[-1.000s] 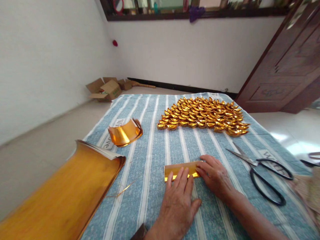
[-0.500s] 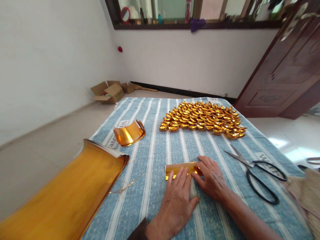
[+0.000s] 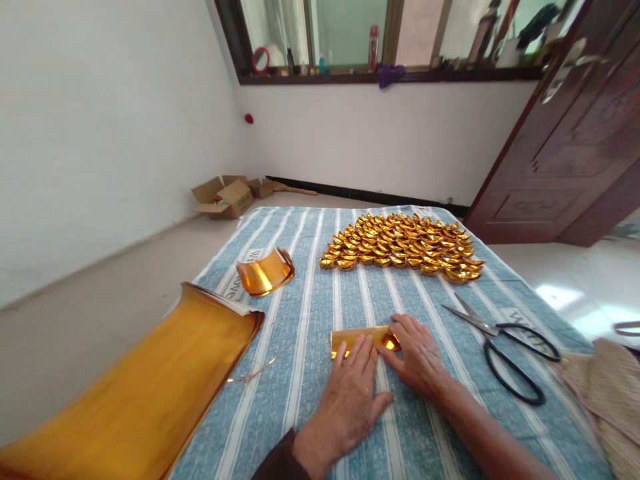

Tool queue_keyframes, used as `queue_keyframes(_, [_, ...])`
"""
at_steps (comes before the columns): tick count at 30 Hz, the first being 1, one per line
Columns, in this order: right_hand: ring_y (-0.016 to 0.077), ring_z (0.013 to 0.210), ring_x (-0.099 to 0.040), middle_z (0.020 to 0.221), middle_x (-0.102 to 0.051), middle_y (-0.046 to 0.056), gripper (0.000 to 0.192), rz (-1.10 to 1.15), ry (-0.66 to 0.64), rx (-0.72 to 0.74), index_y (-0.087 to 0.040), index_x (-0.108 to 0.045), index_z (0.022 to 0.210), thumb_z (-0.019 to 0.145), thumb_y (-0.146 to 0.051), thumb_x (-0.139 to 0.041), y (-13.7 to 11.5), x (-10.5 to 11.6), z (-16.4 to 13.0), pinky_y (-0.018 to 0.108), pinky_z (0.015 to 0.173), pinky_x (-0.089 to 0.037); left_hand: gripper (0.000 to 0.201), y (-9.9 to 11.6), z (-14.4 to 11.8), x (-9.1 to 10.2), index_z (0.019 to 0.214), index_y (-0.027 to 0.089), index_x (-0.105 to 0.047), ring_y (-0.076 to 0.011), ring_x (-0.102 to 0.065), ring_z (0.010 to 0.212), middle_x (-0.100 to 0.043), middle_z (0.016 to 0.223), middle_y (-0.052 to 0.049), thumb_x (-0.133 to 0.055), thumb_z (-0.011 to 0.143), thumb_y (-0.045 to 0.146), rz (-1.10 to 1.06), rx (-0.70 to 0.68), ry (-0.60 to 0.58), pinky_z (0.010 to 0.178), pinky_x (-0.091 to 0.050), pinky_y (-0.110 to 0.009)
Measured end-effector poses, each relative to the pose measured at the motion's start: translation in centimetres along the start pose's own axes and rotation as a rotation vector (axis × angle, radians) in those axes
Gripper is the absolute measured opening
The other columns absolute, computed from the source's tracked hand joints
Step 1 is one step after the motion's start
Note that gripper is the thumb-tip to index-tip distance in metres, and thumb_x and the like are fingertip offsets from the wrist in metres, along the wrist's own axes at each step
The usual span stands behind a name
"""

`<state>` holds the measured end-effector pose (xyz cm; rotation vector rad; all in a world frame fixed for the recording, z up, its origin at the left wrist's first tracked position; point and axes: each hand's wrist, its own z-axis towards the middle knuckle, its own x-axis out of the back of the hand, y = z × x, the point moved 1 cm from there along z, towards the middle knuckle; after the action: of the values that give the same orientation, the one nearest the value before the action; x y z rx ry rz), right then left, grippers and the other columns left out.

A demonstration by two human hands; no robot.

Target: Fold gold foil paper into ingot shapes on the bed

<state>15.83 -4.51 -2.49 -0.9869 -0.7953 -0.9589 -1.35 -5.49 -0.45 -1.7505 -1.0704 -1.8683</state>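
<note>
Blue-striped cloth [image 3: 310,313] covers the table, with white walls and a window behind. At six o'clock a folded gold strip [image 3: 357,339] lies flat on the cloth. The left hand [image 3: 350,400] is laid palm-down, fingers straight and spread, tips pressing the strip's near edge. The right hand [image 3: 417,357] rests on the strip's right end, fingers flat, nothing gripped. A crease appears to be being pressed; a firm slide along the fold seems called for next. Finished ingots [image 3: 400,247] are massed at twelve o'clock, scissors [image 3: 505,343] at three, a curled sheet [image 3: 265,273] at ten, a foil stack [image 3: 145,393] at eight
</note>
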Motion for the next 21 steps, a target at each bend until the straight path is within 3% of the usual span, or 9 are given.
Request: queue_keyframes(21, [0.0276,0.113,-0.053,0.117,-0.06,0.011,0.015,0.129,-0.003,-0.071,-0.02,-0.057,0.09,0.079,-0.027,-0.066,0.28,-0.17,0.14,0.042,0.092,-0.042,0.062,-0.35,0.06,0.13,0.142,0.013,-0.043,-0.0328,-0.035,0.14,-0.039,0.151,-0.018,-0.06,0.088,0.04,0.058,-0.044,0.064,0.111,-0.032,-0.057])
